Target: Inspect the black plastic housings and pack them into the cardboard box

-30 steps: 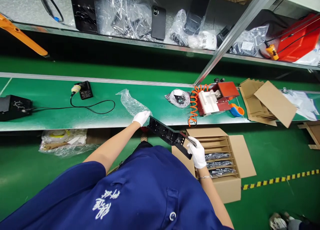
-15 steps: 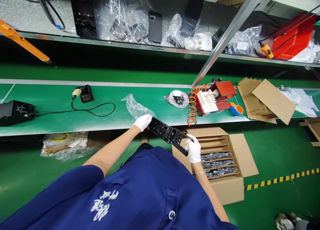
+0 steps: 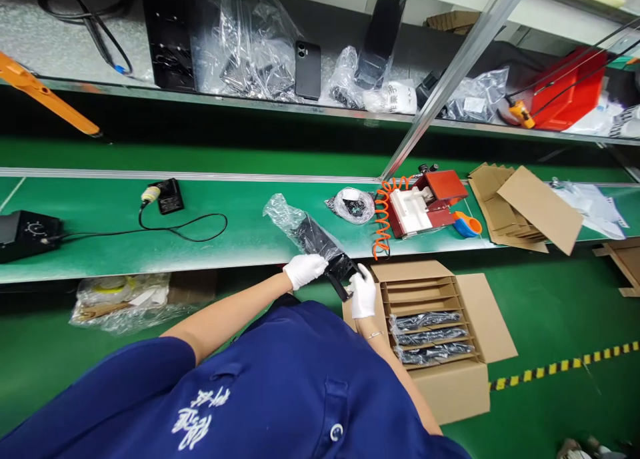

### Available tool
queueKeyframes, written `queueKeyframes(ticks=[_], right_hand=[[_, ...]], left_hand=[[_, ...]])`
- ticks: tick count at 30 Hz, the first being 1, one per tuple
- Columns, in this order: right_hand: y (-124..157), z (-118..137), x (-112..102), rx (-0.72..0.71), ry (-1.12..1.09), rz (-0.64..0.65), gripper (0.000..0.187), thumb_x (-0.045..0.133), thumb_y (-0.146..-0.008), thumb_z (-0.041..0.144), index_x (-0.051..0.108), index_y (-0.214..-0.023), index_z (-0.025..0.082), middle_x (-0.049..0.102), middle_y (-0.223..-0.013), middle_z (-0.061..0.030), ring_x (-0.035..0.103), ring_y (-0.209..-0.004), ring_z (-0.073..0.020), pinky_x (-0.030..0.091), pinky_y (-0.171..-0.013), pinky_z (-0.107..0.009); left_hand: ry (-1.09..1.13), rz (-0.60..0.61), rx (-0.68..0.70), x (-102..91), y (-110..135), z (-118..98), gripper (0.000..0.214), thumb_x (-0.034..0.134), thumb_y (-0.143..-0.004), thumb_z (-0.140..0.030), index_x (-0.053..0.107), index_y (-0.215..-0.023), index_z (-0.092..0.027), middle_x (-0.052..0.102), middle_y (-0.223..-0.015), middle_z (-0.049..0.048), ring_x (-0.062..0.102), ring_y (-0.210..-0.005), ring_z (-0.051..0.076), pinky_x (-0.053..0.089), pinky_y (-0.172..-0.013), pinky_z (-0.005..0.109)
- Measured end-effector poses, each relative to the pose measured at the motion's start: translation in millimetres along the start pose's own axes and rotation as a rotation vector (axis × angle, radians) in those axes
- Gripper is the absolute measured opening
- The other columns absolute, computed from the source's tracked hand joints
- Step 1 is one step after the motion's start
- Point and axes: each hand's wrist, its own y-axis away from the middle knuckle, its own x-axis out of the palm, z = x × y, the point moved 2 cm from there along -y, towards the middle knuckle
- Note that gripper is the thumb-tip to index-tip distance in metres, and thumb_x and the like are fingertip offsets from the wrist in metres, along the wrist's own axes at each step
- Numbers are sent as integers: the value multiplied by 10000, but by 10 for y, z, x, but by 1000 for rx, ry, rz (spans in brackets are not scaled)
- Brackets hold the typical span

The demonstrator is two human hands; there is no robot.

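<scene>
A long black part with a forked end (image 3: 343,267) is held at the bench's front edge, most of its length inside a clear plastic bag (image 3: 285,212). My left hand (image 3: 306,270), in a white glove, is closed on the bag's mouth and the part. Gloved too, my right hand (image 3: 363,292) grips the forked end, which sticks out of the bag. Just to the right of it stands an open cardboard box (image 3: 450,386) with dividers, where several black parts in clear bags (image 3: 430,336) lie in the slots.
On the green bench (image 3: 100,246) are a coil in a clear bag (image 3: 353,204), a red tape dispenser-like device (image 3: 425,202), an orange coiled hose (image 3: 382,212), cardboard dividers (image 3: 540,206) and a black control box (image 3: 30,234). Above runs a loaded shelf with a phone (image 3: 307,69).
The bag has been drawn over most of the black part. My left hand moved along toward the forked end, and my right hand shifted left, so both are closer together.
</scene>
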Motion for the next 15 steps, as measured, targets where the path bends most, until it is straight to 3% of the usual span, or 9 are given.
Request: queueKeyframes(ticks=[3,9,13,15], right_hand=[[-108,-48,173,-1,20,17,482,665,-692,289,634,-1166,204,586,-702,68,462,-459,-62,420,-474,-221],[-334,-113,462,112,-97,-52,331,625,-748,293,611,-1062,190,468,-564,95,336,-426,-60,397,-453,-212],[-309,-209,707,56,-13,10,515,673,-703,263,595,-1210,214,638,-758,30,525,-553,-111,490,-524,-254],[-345,-242,812,-3,48,72,521,681,-710,280,599,-1221,224,669,-835,12,564,-613,-130,507,-558,-267]], left_hand=[[-24,-11,23,15,-45,-78,389,397,-1012,-272,738,-861,-161,731,-868,152,707,-839,269,531,-752,375],[-46,21,82,-19,50,-8,253,598,-912,-208,669,-670,-183,681,-685,92,666,-649,211,500,-626,303],[-35,-69,80,-245,-176,60,332,483,-1005,-241,685,-752,-171,669,-699,79,680,-700,186,506,-651,277],[-17,-85,87,-315,-273,57,370,443,-1024,-259,693,-773,-153,671,-711,93,696,-740,191,517,-686,280]])
